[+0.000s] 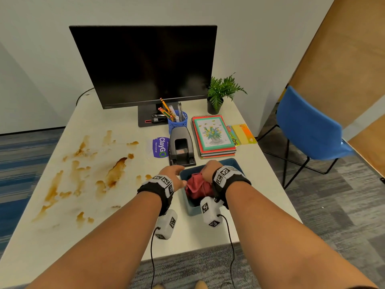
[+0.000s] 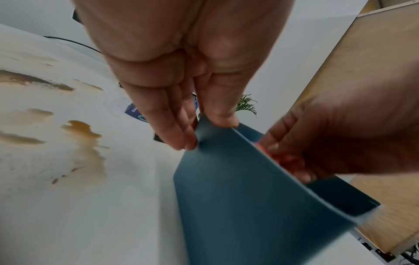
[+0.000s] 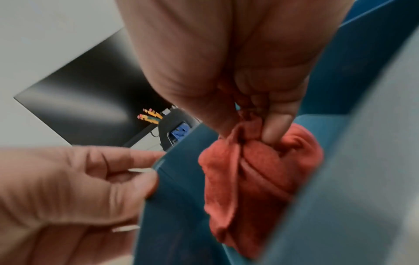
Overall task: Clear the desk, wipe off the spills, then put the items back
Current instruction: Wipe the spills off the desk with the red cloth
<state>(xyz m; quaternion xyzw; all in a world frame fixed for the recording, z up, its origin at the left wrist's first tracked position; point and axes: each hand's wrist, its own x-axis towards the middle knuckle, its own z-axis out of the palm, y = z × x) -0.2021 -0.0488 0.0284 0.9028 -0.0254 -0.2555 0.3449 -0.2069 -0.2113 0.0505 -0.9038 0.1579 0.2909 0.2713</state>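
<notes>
Red terry cloth [image 3: 256,175], one piece, bunched and pinched between thumb and fingers of the right hand [image 3: 238,71] inside a blue rectangular plastic bin [image 1: 192,209]. Left hand [image 2: 181,86] gripping the bin's near-left corner, thumb over the rim and fingers on the outer wall. One bin only, standing on the white surface [image 1: 208,232] near its front edge, just in front of a black desktop hole punch [image 1: 181,146].

Seen from the head view alone: two forearms with black wrist straps and white marker blocks; many brown spill stains [image 1: 116,170] spread across the left half of the surface, well apart from the bin; one purple-and-white sticker [image 1: 159,147] beside the punch; one blue lattice pen cup [image 1: 177,122] holding several pencils and pens; one black stapler [image 1: 157,118] on the foot of one dark monitor [image 1: 143,65]; one stack of spiral notebooks [image 1: 213,135] topped by a flower-print cover; a couple of coloured cards [image 1: 241,134] to its right; one small potted green plant [image 1: 218,97]; one blue chair [image 1: 308,126] off to the right.

Shown only at the right wrist: the cloth's folds and the pinch itself, hidden by the wrist strap from above. Shown only at the left wrist: thumb placement on the rim, blurred stains alongside.
</notes>
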